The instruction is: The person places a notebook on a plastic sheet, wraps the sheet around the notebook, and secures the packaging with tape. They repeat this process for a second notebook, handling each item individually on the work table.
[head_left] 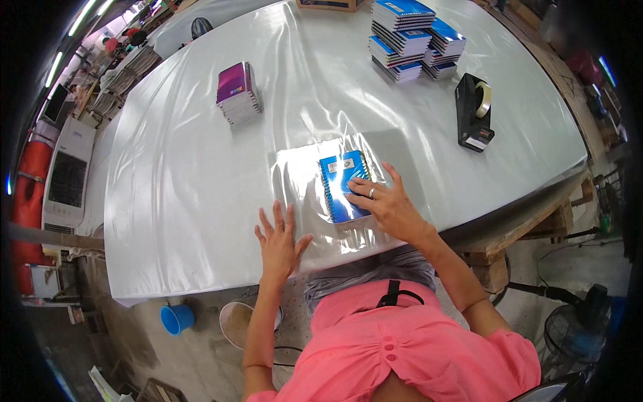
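A blue spiral notebook (pixel 337 192) lies on a clear plastic sheet (pixel 293 179) near the front edge of the table. My right hand (pixel 395 209), with a ring on one finger, rests its outstretched fingers on the right part of the notebook's cover. Left of the notebook, my left hand (pixel 278 244) is spread with its palm down, by the left border of the plastic sheet. Neither hand grips anything. Part of the cover is hidden under my right fingers.
A stack of purple-topped spiral notebooks (pixel 234 82) stands at the far left of the white-covered table (pixel 181 194). Stacked blue notebooks (pixel 402 45) and a black tape dispenser (pixel 467 110) are at the far right. A blue bucket (pixel 177 319) sits on the floor, a fan (pixel 569 328) at lower right.
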{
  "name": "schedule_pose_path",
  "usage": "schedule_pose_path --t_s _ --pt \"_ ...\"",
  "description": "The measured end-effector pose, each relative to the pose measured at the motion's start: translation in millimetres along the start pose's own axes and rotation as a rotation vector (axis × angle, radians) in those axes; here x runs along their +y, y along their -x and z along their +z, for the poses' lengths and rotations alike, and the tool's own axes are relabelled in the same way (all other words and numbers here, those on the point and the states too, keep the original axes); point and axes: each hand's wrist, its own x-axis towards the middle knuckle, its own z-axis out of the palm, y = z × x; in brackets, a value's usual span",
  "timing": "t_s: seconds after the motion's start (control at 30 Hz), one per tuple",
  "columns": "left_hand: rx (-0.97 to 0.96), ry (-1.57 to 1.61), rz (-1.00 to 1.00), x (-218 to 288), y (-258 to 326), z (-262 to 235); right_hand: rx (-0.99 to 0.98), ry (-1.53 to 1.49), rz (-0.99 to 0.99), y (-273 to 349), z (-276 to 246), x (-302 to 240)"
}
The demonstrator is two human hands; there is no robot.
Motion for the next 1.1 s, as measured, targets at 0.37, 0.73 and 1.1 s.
schedule_pose_path --t_s 0.37,0.73,1.1 --pt "0.245 -0.044 0.015 14.1 8.8 13.2 -0.016 0.012 0.028 1.9 -1.7 -5.3" --pt "0.291 -0.128 0.111 13.7 9.7 5.6 -0.012 0.005 0.043 -1.7 -2.1 -11.9" --pt "0.349 1.511 -0.357 64.7 33.7 -20.6 0.038 -0.401 0.155 -17.5 5.2 -21.9"
